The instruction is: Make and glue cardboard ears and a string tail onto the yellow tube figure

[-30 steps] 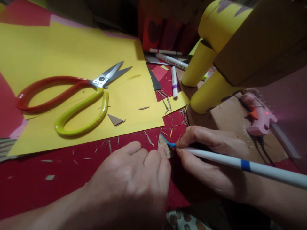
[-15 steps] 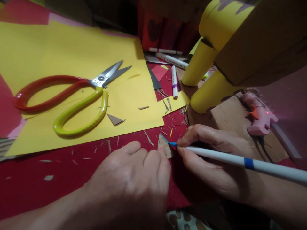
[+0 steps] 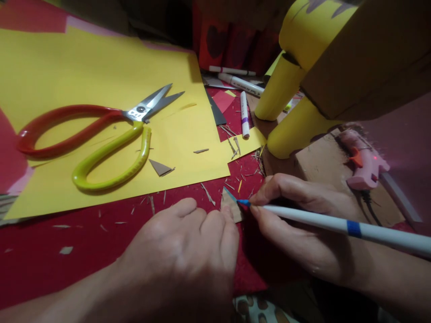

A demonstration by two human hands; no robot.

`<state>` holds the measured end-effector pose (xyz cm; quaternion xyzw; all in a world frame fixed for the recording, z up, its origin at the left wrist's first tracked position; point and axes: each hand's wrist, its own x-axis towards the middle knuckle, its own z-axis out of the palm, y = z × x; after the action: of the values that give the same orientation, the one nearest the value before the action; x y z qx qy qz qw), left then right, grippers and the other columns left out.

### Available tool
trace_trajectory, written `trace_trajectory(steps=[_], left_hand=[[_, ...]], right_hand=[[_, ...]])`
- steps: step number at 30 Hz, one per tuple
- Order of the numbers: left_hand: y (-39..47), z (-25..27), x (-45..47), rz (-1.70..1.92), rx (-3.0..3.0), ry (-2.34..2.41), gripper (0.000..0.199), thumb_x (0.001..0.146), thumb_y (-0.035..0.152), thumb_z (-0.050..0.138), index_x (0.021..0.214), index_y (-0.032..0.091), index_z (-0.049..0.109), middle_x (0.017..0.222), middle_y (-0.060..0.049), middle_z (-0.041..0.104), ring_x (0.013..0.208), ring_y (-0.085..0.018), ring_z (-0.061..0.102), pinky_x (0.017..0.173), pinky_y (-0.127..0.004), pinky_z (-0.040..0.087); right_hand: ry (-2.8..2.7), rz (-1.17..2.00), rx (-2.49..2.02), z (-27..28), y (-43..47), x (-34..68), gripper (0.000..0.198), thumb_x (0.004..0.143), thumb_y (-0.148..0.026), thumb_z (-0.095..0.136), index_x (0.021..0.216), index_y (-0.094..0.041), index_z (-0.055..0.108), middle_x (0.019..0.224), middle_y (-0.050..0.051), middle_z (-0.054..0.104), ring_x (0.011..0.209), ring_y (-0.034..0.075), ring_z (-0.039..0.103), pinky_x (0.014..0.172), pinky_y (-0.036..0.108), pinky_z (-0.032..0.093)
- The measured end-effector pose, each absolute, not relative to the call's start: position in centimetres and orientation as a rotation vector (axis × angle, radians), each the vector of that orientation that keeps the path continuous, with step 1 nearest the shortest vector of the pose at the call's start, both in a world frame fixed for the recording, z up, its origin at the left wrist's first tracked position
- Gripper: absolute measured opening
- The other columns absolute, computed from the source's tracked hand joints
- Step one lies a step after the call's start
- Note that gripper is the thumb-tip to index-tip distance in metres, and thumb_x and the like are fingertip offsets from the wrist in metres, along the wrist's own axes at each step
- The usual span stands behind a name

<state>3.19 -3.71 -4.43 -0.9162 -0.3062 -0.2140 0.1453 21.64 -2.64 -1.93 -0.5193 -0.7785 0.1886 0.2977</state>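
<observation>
A small pointed piece of cardboard [image 3: 230,202] lies on the red cloth [image 3: 101,260], with a blue line along its right slanted edge. My left hand [image 3: 191,242] is closed, its thumb pressing the cardboard from the near side and covering part of it. Pinched in the fingers of my right hand [image 3: 292,215] is a white marker [image 3: 313,222] with a blue band. Its blue tip touches the cardboard's right edge. Scissors [image 3: 139,112] with a red and a yellow-green handle rest, blades apart, on yellow paper [image 3: 101,72] beyond my left hand.
A cardboard scrap [image 3: 160,168] lies beside the scissors. White markers [image 3: 244,115] lie farther back. Yellow paper tubes [image 3: 278,89] support a cardboard shape [image 3: 367,67] at the right. A pink glue gun [image 3: 365,163] with a lit red light stands by its cord. Cardboard slivers litter the cloth.
The marker's body has swung slightly, its blue band shifting a little right, while its tip stays at the cardboard's edge. My left hand keeps its place on the cardboard.
</observation>
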Motion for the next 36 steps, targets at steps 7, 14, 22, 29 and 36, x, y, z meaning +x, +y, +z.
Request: trace_trajectory(steps=[7, 14, 22, 29, 36], left_hand=[[-3.95, -4.5, 3.22, -0.582, -2.655, -0.897, 0.033, 0.089, 0.007, 0.035, 0.096, 0.002, 0.066, 0.059, -0.004, 0.064, 0.046, -0.018, 0.057, 0.043, -0.034, 0.047], [-4.05, -4.46, 2.77, -0.583, -2.658, -0.883, 0.032, 0.089, 0.006, 0.033, 0.094, 0.003, 0.065, 0.061, -0.004, 0.063, 0.046, -0.018, 0.056, 0.045, -0.035, 0.047], [-4.21, -4.76, 2.92, -0.504, -2.68, -0.908, 0.033, 0.091, 0.008, 0.032, 0.104, 0.003, 0.061, 0.066, -0.004, 0.064, 0.05, -0.017, 0.056, 0.052, -0.036, 0.048], [-4.5, -4.51, 2.54, -0.502, -2.683, -0.917, 0.032, 0.091, 0.008, 0.033, 0.101, 0.004, 0.062, 0.064, -0.002, 0.062, 0.051, -0.017, 0.056, 0.05, -0.035, 0.046], [-4.17, -4.34, 2.85, -0.509, -2.679, -0.915, 0.033, 0.091, 0.008, 0.031, 0.1, 0.004, 0.063, 0.064, -0.002, 0.062, 0.05, -0.017, 0.056, 0.052, -0.035, 0.047]], right_hand=[[-2.121, 0.496, -1.38, -1.96, -2.65, 21.9, 0.017, 0.069, -0.005, 0.06, 0.065, -0.021, 0.059, 0.049, -0.007, 0.055, 0.039, 0.006, 0.047, 0.035, 0.019, 0.031], [-2.116, 0.547, -1.391, -1.66, -2.73, 21.97, 0.018, 0.066, -0.004, 0.056, 0.063, -0.021, 0.059, 0.048, -0.007, 0.053, 0.039, 0.005, 0.043, 0.035, 0.018, 0.03], [-2.073, 0.544, -1.369, -1.75, -2.56, 21.66, 0.016, 0.072, -0.004, 0.06, 0.067, -0.019, 0.06, 0.054, -0.007, 0.059, 0.044, 0.003, 0.049, 0.041, 0.013, 0.036], [-2.12, 0.56, -1.327, -1.79, -2.55, 21.84, 0.016, 0.069, -0.003, 0.06, 0.065, -0.018, 0.06, 0.05, -0.007, 0.056, 0.041, 0.003, 0.045, 0.037, 0.016, 0.031], [-2.136, 0.655, -1.338, -1.53, -2.47, 22.09, 0.017, 0.068, -0.002, 0.058, 0.065, -0.019, 0.059, 0.052, -0.007, 0.056, 0.042, 0.003, 0.044, 0.038, 0.014, 0.033]])
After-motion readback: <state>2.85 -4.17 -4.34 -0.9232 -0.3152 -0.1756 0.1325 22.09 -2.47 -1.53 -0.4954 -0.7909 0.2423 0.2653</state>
